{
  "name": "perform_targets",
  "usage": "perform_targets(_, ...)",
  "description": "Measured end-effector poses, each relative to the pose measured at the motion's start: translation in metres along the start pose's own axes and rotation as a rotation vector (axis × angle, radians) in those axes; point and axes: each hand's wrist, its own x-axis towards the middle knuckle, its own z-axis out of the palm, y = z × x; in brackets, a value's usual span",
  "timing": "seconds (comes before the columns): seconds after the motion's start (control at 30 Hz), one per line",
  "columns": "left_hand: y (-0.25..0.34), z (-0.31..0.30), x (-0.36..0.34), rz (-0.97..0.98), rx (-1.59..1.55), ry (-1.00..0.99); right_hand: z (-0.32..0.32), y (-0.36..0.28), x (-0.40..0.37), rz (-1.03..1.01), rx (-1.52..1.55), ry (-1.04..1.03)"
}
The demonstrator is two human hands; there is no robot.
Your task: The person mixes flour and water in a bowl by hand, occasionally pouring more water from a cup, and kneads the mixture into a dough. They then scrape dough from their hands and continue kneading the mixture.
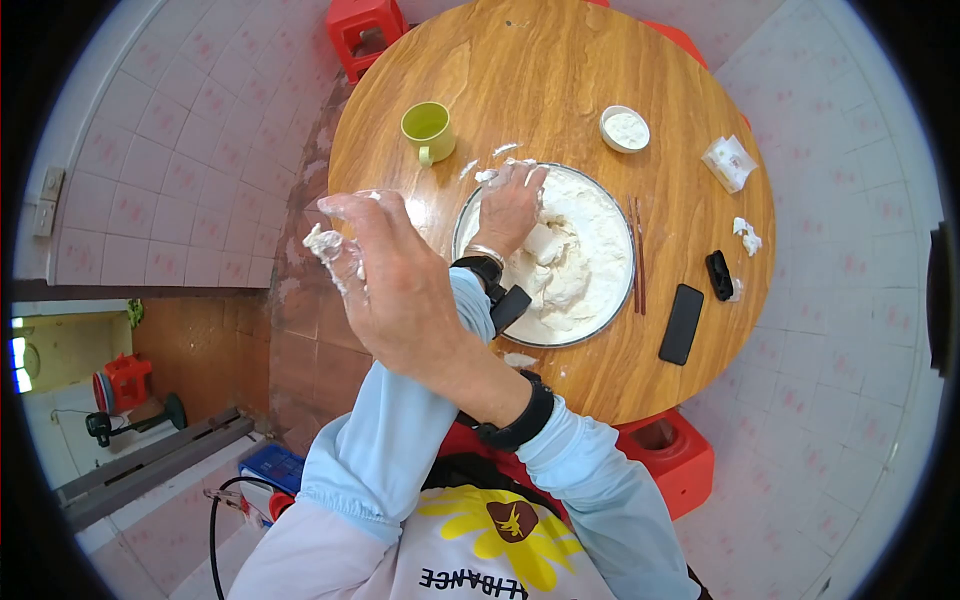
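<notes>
A wide, dark-rimmed bowl [608, 232] holds white flour and a lumpy, partly mixed dough [565, 275]. My left hand [508, 212] reaches over the bowl's upper left side, its floury fingers bent over the rim. Crossing above my left forearm, my right hand [395, 285] is raised left of the bowl. Its fingers are apart, with sticky dough [328, 243] on them, and it holds no object. Just right of the bowl lie two dark chopsticks [638, 255].
On the round wooden table [490, 80] are a green mug [427, 130], a small bowl of white powder [627, 130], a plastic packet [730, 163], crumpled white scraps [746, 235], a black case [718, 275] and a phone [681, 324]. Red stools [680, 465] surround it.
</notes>
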Motion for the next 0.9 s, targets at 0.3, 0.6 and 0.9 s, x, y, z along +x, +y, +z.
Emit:
perform_targets(0.3,-0.017,-0.001,0.002,0.106,0.135,-0.028,0.010,-0.026,0.007,0.045,0.229,0.016)
perform_targets(0.6,-0.017,-0.007,0.003,0.170,0.141,-0.065,-0.015,-0.055,0.022,0.257,0.693,0.006)
perform_targets(0.9,-0.026,-0.006,0.018,0.230,0.171,-0.017,-0.004,-0.016,0.006,0.087,0.032,0.003)
